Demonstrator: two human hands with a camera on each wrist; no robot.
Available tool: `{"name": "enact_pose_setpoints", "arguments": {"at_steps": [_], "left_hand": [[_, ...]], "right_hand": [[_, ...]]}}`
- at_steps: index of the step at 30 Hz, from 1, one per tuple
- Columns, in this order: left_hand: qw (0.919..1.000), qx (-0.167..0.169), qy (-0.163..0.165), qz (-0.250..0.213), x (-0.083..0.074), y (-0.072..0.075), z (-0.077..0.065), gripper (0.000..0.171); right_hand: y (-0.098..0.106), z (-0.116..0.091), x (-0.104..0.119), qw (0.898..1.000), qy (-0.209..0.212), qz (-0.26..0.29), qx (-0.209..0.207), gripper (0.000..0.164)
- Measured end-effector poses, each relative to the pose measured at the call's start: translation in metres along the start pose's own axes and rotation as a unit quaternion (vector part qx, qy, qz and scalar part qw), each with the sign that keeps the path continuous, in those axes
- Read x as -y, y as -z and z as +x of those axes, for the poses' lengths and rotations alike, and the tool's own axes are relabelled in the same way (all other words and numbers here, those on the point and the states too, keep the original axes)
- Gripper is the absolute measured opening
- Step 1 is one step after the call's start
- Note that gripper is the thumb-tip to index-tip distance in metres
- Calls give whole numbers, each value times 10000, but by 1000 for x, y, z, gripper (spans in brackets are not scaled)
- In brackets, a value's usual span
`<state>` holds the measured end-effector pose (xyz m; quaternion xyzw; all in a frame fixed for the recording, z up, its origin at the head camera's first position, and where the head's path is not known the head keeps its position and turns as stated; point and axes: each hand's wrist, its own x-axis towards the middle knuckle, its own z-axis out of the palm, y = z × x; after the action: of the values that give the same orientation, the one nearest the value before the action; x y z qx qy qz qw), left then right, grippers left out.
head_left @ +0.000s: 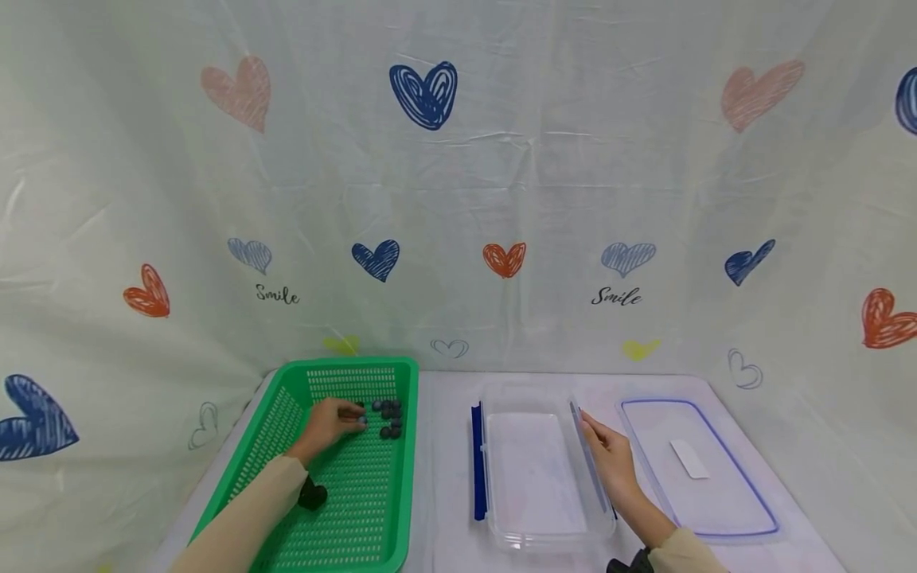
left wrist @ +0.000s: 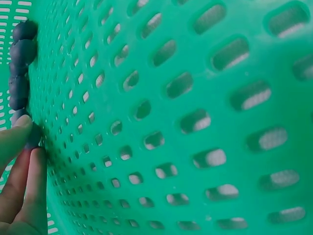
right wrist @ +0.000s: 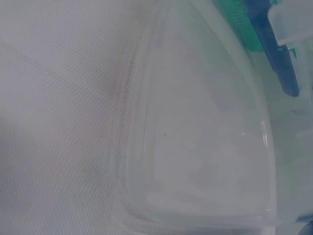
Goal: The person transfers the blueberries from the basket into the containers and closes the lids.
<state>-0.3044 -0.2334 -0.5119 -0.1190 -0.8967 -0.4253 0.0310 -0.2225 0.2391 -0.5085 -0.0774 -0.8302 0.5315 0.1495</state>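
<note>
My left hand (head_left: 331, 428) reaches into a green plastic basket (head_left: 413, 477) and pinches a blueberry (left wrist: 34, 136) between thumb and fingertips. Several other blueberries (head_left: 387, 411) lie beside it on the basket floor near the right wall; the left wrist view shows them in a row (left wrist: 19, 88). With its fingers at the right side flap, my right hand (head_left: 609, 458) holds a clear plastic box (head_left: 533, 541) that stands on the table. The right wrist view shows the box wall (right wrist: 205, 137) but not the hand.
A clear lid with a blue seal (head_left: 738, 509) lies flat at the right, a white label (head_left: 689, 459) on it. A blue clip flap (head_left: 478, 461) sticks out from the box's left side. Behind the table hangs a heart-print curtain (head_left: 458, 191).
</note>
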Motion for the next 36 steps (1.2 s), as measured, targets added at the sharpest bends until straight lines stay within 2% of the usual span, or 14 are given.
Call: {"name": "enact_pose_setpoints", "arguments": {"at_steps": [9,16,24,30,36], "left_hand": [[9997,-65,-231,109,4,1,2,19],[9998,-11,-26,173,-1,5,3,18],[9996,-47,-153,222,-2,13,6,20],[10000,-42,-24,65,-10,18,5,22],[10000,26,-57,70,-24,20,4,23]], "right_hand": [[0,0,-1,9998,153,-74,-83,40],[0,0,-2,9998,172,-91,-89,39],[0,0,-3,9996,179,-193,-106,39],[-1,1,-2,9992,204,-321,-154,38],[-1,0,-2,9990,212,-345,-163,37]]}}
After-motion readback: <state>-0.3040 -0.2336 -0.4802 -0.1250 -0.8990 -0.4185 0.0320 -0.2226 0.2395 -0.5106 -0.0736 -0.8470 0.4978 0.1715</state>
